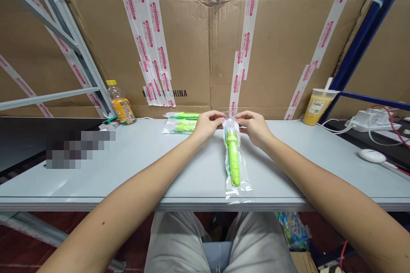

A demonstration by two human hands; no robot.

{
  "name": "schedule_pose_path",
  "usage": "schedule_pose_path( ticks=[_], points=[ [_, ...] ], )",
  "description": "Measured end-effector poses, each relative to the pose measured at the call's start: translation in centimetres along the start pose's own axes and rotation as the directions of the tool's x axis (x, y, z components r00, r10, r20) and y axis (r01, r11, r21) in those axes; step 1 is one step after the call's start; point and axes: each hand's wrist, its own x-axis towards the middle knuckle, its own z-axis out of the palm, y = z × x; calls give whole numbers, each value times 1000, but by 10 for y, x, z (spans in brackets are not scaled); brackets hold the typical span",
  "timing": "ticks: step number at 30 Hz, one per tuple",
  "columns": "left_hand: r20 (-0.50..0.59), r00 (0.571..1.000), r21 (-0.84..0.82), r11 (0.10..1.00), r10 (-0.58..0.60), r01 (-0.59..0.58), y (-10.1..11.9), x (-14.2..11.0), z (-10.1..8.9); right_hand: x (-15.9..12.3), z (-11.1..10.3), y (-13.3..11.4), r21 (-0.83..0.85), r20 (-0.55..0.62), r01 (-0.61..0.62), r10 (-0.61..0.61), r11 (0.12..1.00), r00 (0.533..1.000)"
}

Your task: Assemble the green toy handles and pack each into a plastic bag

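Note:
A clear plastic bag lies lengthwise before me near the table's front edge. Inside it is a lime-green, torch-shaped thing with a wider head at the far end. My left hand pinches the bag's far end from the left, thumb and fingers together. From the right, my right hand pinches that same end. Just beyond my left hand lie two similar green things in clear bags, partly hidden by its fingers.
An orange drink bottle with a yellow cap stands back left. At the back right are a cup of yellow drink and a white power strip with cables. A white rounded device lies right. Cardboard walls the table's rear.

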Motion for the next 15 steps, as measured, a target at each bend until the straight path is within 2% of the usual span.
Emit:
schedule_pose_path(
  ticks=[5, 10, 15],
  points=[
    [29, 999, -9, 1000, 28, -28, -3, 2, 0, 0, 2, 2, 12, -23, 9, -9, 1000, 1000],
    [77, 996, 2, 999, 52, -52, -6, 4, -1, 3, 2, 5, 106, -14, -32, 34, 994, 999],
    [64, 995, 12, 997, 76, -77, -4, 4, 0, 5, 1, 8, 152, -13, -35, 38, 988, 999]
  ],
)
